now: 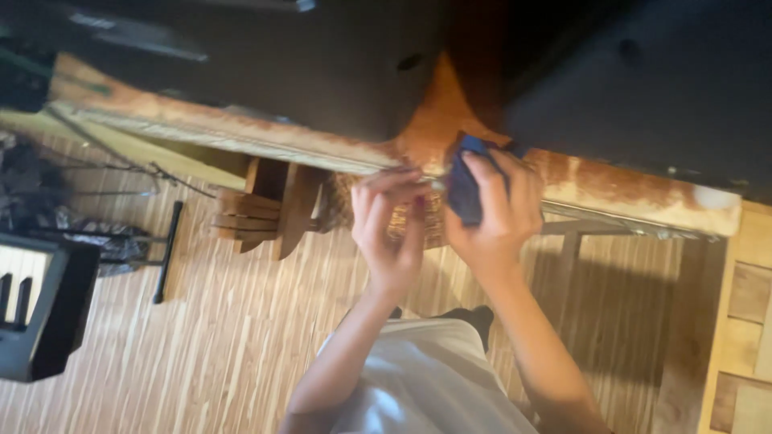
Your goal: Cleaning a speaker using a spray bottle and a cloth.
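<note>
The pale striped wooden floor [241,337] fills most of the head view, and everything below is placed against the long worn wooden table [611,186] whose edge runs across the picture. Two big dark blocks rest on the table, a black one [265,64] at the left and a second black one [643,88] at the right, with a wedge of bare orange-brown wood between them. Past the table's right end lies a patch of square light wooden tiles [748,321]. Well to the left of the table, at the picture's edge, sits one black keyboard instrument [36,309] with white keys; a single thin black bar [169,253] lies on the floor between it and the table. Under the table's edge, left of centre, stands one small brown wooden piece of furniture [269,210]; what it is cannot be told.

At the table's edge, below the wedge, are the person's two hands. The right hand [494,213] is closed around a small folded dark blue cloth [465,183], pressing it against the edge. The left hand [390,221], just beside it, has its fingers curled and its fingertips on the same edge; whether they pinch anything cannot be told. No labels or packages can be made out.
</note>
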